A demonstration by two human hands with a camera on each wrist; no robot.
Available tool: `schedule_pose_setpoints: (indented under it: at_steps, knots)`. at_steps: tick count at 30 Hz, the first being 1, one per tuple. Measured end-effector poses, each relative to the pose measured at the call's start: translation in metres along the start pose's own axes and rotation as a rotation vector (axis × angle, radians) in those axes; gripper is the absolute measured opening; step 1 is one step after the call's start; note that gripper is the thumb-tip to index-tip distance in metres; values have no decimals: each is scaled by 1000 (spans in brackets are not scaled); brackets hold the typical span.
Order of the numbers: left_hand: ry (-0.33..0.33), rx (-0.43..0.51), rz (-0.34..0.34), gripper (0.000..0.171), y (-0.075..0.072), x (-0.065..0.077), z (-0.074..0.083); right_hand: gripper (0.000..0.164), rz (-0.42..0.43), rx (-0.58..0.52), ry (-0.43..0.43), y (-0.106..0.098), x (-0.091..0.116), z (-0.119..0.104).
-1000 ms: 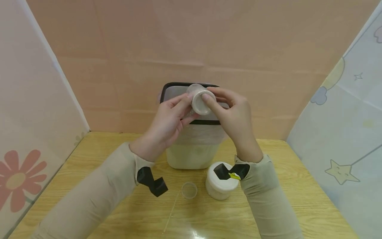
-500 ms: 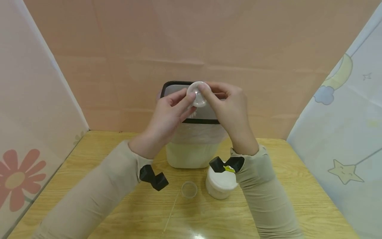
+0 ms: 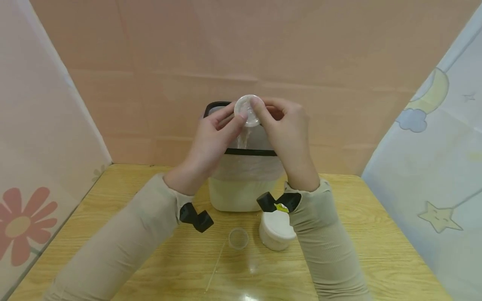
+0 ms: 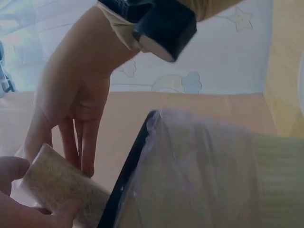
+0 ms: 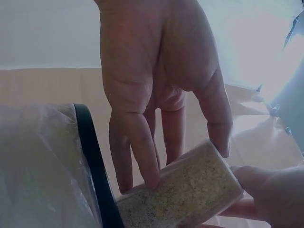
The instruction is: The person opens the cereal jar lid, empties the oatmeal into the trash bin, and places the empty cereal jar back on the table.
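Note:
Both hands hold a small clear cylindrical jar [image 3: 252, 120] over the bin, its round base toward me in the head view. The mouth end tips down past the bin's rim. Pale, flaky grains fill the jar [image 5: 190, 187] in the right wrist view, and a pale streak hangs below it in the head view. My left hand [image 3: 212, 138] grips one side, thumb on the base. On the other side, my right hand [image 3: 289, 133] grips it with its thumb on the base too. The bin [image 3: 241, 194] has a black rim and a clear plastic liner.
A white lidded tub [image 3: 278, 232] stands on the wooden table [image 3: 150, 267], partly behind the right wrist. Left of it lie a small clear round lid [image 3: 238, 239] and a thin pale stick [image 3: 215, 267]. A peach backdrop [image 3: 169, 104] rises behind the bin.
Both hands have raised the jar slightly and tipped it further forward, so its base now faces me. A pale streak shows under it. The things on the table have not moved.

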State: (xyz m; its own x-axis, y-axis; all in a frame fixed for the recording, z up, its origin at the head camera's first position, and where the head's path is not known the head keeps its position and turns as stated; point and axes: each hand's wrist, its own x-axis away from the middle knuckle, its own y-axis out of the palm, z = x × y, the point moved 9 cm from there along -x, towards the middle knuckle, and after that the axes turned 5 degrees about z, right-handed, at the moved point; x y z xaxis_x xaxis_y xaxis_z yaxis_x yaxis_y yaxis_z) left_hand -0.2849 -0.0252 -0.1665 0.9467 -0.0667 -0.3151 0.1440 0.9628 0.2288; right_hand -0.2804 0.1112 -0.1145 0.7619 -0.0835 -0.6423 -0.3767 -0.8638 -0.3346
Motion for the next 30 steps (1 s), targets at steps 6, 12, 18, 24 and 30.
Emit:
schedule_pose_setpoints:
  at_steps: [6,12,18,24,30]
  knots:
    - [71,-220,-84,54,2,-2,3,39,-5,36,30,-3,-2,2]
    - [151,-395,-115,61,0,-8,7,41,-33,45,50,-1,-7,2]
    - [215,-475,-92,60,-2,-12,13,41,-68,55,67,3,-9,2]
    - [188,-448,-73,57,-4,-18,15,36,-89,30,10,7,-12,-1]
    - [131,-440,-66,58,-9,-23,11,35,-170,-98,-11,13,-12,6]
